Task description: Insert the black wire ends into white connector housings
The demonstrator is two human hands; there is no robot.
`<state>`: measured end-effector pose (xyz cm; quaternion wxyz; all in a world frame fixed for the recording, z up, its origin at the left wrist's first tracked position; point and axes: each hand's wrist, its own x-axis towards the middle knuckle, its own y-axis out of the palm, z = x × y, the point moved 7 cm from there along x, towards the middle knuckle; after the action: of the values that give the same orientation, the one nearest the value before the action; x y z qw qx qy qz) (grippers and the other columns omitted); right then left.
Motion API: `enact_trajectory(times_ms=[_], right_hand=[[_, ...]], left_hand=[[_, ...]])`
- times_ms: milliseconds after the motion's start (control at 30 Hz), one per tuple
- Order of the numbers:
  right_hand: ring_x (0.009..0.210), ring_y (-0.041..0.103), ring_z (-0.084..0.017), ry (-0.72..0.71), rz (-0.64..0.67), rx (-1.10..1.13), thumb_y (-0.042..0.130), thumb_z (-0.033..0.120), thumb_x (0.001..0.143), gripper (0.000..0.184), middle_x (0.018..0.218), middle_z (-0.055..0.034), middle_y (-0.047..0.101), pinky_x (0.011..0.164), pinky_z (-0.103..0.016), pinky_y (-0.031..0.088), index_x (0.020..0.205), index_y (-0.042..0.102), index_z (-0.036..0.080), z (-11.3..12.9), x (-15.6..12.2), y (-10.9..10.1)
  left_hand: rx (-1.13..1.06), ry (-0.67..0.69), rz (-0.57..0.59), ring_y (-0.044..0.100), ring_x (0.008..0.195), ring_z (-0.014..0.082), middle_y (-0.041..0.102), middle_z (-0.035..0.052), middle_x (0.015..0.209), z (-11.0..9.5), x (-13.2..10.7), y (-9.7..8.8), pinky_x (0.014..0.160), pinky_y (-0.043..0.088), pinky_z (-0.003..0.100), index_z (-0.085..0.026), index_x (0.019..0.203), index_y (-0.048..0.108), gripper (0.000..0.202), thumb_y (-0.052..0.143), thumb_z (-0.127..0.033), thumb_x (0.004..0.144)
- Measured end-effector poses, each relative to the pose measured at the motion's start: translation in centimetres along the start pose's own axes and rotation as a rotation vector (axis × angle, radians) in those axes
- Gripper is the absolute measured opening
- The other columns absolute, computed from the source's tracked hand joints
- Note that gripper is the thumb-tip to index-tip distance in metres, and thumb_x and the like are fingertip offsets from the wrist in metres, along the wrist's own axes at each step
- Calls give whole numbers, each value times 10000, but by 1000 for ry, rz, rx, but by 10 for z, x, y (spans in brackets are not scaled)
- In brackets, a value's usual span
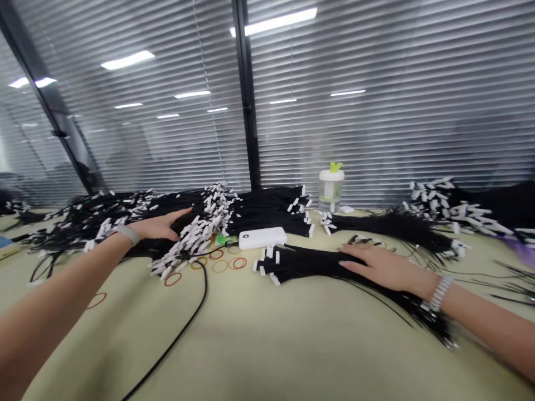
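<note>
My left hand (157, 227) lies over a heap of black wires on the left, thumb and fingers apart. Just beyond its fingers is a thick cluster of white connectors (190, 243) on the wire ends. My right hand (382, 266) rests palm down across a bundle of black wires (311, 262), its visible fingers stretched out on top. White connectors (267, 263) tip this bundle's left end, while its loose right end runs below my wrist. Some fingers of both hands are hidden.
A white power bank (262, 238) lies between the hands, near several red and yellow rubber bands (220, 266). Behind stands a clear cup (331, 190) with a white lid. More wire bundles (388, 225) line the back. A black cable (184, 328) crosses the table's front.
</note>
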<state>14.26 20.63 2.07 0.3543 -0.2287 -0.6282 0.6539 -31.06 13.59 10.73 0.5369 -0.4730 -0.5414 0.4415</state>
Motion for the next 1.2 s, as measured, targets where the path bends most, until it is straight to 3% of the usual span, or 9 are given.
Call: enact_trajectory(times_ms=[67,167,267,333,500,600,800,1033,1200], right_hand=[[1108,440,-249,1,1,-2,291,599,782,606,1227,-55,465,966,-406,328,1212,463,209,-1,0,1],[1104,444,-252,3,-1,2,295,595,782,601,1228,-61,463,959,-409,336,1208,468,208,-2,1,2],[1097,449,-265,11,-8,13,301,599,778,597,1228,-63,463,947,-424,341,1198,479,214,-3,1,2],[1092,453,-266,12,-12,21,304,600,776,589,1228,-56,464,943,-427,343,1194,481,224,-3,1,2],[1085,461,-261,12,-13,25,306,594,778,575,1225,-43,468,940,-419,347,1193,479,235,0,0,-1],[1081,465,-259,8,-11,22,312,589,779,567,1223,-42,470,939,-417,349,1189,482,236,0,0,0],[1082,462,-259,6,-7,9,313,583,783,557,1225,-42,468,936,-419,352,1182,487,235,-2,1,2],[1068,472,-258,-10,9,-5,308,569,793,557,1214,-54,477,922,-423,363,1198,472,225,0,1,1],[1069,470,-261,-26,2,-11,296,562,801,558,1214,-67,474,921,-426,360,1200,468,211,3,0,-1]], left_hand=[[-14,50,93,352,1201,220,321,41,1364,-3,12,13,974,306,259,-136,1317,268,842,490,-176,505],[-17,97,193,371,1186,218,362,17,1343,-8,23,25,956,320,239,-159,1314,275,829,486,-166,512],[1,135,238,397,1159,200,396,-13,1321,-13,21,28,921,346,229,-193,1293,305,751,520,-236,574],[24,150,231,373,1167,200,360,12,1344,-14,18,27,931,328,249,-172,1298,282,754,550,-289,603],[71,158,131,253,1224,297,283,137,1369,-14,23,31,973,252,375,-93,1300,248,938,681,-393,525],[56,174,44,203,1258,291,203,142,1397,-17,27,37,1002,196,437,-115,1305,238,855,642,-414,614],[-31,145,-118,323,1210,212,256,129,1377,-18,30,42,1012,246,286,-78,1336,69,938,603,-413,641],[-98,111,-223,443,1097,275,497,97,1201,-7,46,42,960,321,349,-127,1190,435,775,681,-445,528],[-192,13,-331,539,927,189,561,72,1023,10,57,42,815,431,401,-116,1000,535,307,511,-339,791]])
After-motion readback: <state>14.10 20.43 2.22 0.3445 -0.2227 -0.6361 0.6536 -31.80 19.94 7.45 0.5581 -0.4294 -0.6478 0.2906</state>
